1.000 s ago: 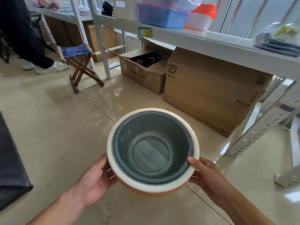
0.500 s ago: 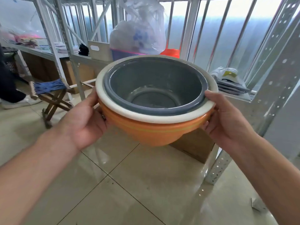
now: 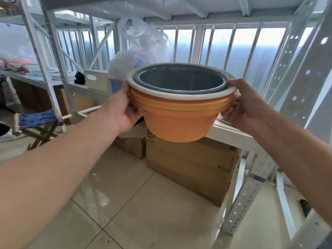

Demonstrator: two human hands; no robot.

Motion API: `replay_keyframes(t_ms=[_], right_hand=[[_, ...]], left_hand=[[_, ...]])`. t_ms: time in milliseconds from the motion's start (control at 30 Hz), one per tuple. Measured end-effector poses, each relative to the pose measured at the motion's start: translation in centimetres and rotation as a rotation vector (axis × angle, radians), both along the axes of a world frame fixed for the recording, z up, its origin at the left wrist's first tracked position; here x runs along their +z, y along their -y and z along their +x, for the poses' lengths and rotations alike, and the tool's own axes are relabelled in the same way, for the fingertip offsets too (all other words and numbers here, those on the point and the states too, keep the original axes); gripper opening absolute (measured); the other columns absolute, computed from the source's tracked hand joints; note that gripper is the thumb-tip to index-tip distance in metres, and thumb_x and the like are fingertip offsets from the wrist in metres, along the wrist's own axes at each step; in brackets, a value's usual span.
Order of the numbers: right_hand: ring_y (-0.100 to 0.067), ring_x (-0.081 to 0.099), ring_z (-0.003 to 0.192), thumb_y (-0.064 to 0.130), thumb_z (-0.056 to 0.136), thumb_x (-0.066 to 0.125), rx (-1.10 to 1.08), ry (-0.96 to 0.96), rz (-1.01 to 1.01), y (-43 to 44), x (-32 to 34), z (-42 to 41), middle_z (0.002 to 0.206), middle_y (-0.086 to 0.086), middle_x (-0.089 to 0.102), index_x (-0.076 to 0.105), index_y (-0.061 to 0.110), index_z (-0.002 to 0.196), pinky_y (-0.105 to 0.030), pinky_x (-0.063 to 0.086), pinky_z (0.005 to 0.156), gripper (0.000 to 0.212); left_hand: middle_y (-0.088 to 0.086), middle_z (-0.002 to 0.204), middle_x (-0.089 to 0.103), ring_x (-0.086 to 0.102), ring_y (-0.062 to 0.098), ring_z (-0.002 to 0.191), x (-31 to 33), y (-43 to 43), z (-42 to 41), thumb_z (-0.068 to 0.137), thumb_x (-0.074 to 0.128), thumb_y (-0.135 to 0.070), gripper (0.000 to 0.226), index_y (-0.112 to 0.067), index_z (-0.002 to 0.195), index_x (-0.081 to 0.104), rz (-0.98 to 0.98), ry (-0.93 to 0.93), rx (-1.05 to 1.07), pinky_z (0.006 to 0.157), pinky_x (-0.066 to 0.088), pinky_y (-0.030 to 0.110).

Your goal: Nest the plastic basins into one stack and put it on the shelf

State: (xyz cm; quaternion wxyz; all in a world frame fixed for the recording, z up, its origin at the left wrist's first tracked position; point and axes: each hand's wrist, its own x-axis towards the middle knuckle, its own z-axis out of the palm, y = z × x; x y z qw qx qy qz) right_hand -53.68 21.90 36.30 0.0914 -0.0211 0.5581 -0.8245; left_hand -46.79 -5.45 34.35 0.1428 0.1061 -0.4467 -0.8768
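I hold a nested stack of basins [image 3: 179,121] in the air in front of me: an orange basin outside, a thin yellow rim, a white rim and a grey basin [image 3: 181,81] innermost. My left hand [image 3: 122,110] grips the stack's left side under the rims. My right hand [image 3: 246,106] grips its right side, thumb on the white rim. The stack's base hangs level with the front edge of the white metal shelf [image 3: 231,132], partly over it. The stack hides the shelf surface behind it.
On the shelf to the left stand a white bin [image 3: 96,79], a blue basket [image 3: 115,85] and a plastic bag [image 3: 136,53]. Cardboard boxes [image 3: 194,164] sit on the floor under the shelf. A perforated upright [image 3: 294,81] rises at right. A folding stool [image 3: 39,123] stands at left.
Both hands have raised the stack from low over the floor to shelf height and carried it forward toward the shelf. My view has tilted up with it.
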Motion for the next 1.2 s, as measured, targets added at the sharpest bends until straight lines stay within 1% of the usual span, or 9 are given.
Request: replay_keyframes(t_ms=[200, 400, 467, 600, 700, 767, 867, 967, 1200], right_hand=[[-0.007, 0.049, 0.033, 0.034, 0.086, 0.077, -0.057, 0.026, -0.047, 0.3, -0.4, -3.5, 0.041, 0.005, 0.054, 0.064, 0.014, 0.093, -0.017, 0.042, 0.035, 0.024], [-0.016, 0.068, 0.075, 0.045, 0.092, 0.072, -0.054, 0.14, -0.506, 0.8, -1.1, -6.6, 0.09, -0.007, 0.063, 0.06, 0.003, 0.102, -0.026, 0.06, 0.06, 0.045], [-0.021, 0.072, 0.096, 0.044, 0.095, 0.064, -0.074, 0.085, -0.5, 1.1, -2.0, -6.5, 0.103, -0.01, 0.064, 0.061, 0.003, 0.109, -0.033, 0.062, 0.081, 0.044], [-0.021, 0.065, 0.103, 0.031, 0.094, 0.059, -0.099, -0.242, -0.04, 3.6, -4.8, -3.9, 0.104, -0.002, 0.067, 0.068, 0.013, 0.11, -0.041, 0.056, 0.1, 0.026], [-0.016, 0.055, 0.13, 0.031, 0.088, 0.061, -0.192, -0.55, 0.665, 5.4, -7.0, -2.7, 0.145, 0.002, 0.054, 0.057, 0.021, 0.147, -0.034, 0.045, 0.111, 0.06], [-0.018, 0.032, 0.151, 0.025, 0.09, 0.063, -0.166, -0.661, 0.888, 6.2, -8.0, -3.1, 0.165, 0.002, 0.03, 0.042, 0.022, 0.159, -0.028, 0.03, 0.12, 0.073], [-0.019, 0.007, 0.162, 0.02, 0.09, 0.059, -0.096, -0.675, 0.992, 7.2, -8.8, -5.1, 0.175, -0.007, 0.013, 0.033, 0.023, 0.162, -0.038, 0.021, 0.128, 0.076], [-0.029, 0.016, 0.161, 0.029, 0.082, 0.053, -0.093, -0.623, 1.04, 7.9, -8.5, -7.5, 0.175, -0.011, 0.013, 0.034, 0.02, 0.161, -0.049, 0.027, 0.127, 0.081], [-0.035, 0.023, 0.159, 0.028, 0.087, 0.053, -0.04, -0.577, 1.115, 8.5, -8.1, -9.4, 0.176, -0.016, 0.008, 0.039, 0.015, 0.155, -0.048, 0.033, 0.121, 0.071]], left_hand=[[-0.003, 0.066, 0.073, 0.065, 0.008, 0.06, -0.3, 0.0, -3.9, 0.099, 0.059, -0.046, 0.029, -0.019, 0.099, 0.069, -0.036, -0.018, 0.025, 0.05, 0.054, 0.02], [0.003, 0.083, 0.056, 0.054, 0.014, 0.075, 0.4, -0.9, -7.7, 0.105, 0.05, -0.036, 0.031, -0.013, 0.087, 0.061, -0.014, -0.126, 0.086, 0.065, 0.056, 0.029], [0.002, 0.086, 0.06, 0.057, 0.015, 0.078, -0.5, -1.9, -8.0, 0.104, 0.051, -0.033, 0.028, -0.015, 0.088, 0.065, -0.103, -0.164, 0.098, 0.072, 0.055, 0.031], [0.005, 0.141, 0.059, 0.057, 0.016, 0.126, -5.7, -5.2, -7.5, 0.101, 0.048, -0.026, 0.039, -0.014, 0.135, 0.063, -0.539, -0.211, 0.165, 0.109, 0.044, 0.039], [0.0, 0.172, 0.015, 0.017, 0.011, 0.156, -8.2, -7.6, -8.0, 0.103, 0.045, -0.022, 0.056, -0.016, 0.158, 0.038, -0.972, -0.208, 0.171, 0.126, 0.015, 0.031], [-0.001, 0.174, -0.008, 0.001, 0.011, 0.158, -9.0, -8.2, -9.0, 0.105, 0.043, -0.017, 0.064, -0.017, 0.164, 0.018, -1.211, -0.167, 0.145, 0.123, 0.007, 0.023], [0.011, 0.172, -0.015, 0.004, 0.028, 0.159, -9.7, -7.9, -10.9, 0.104, 0.046, -0.013, 0.071, -0.011, 0.165, 0.011, -1.496, -0.148, 0.165, 0.126, 0.016, 0.035], [0.013, 0.172, -0.016, 0.017, 0.036, 0.156, -9.8, -7.2, -13.3, 0.103, 0.048, -0.016, 0.073, -0.013, 0.165, 0.009, -1.608, -0.051, 0.138, 0.121, 0.029, 0.045], [0.015, 0.171, -0.02, 0.022, 0.036, 0.155, -8.7, -7.0, -15.3, 0.101, 0.049, -0.016, 0.078, -0.013, 0.165, 0.005, -1.669, 0.064, 0.046, 0.12, 0.03, 0.041]])
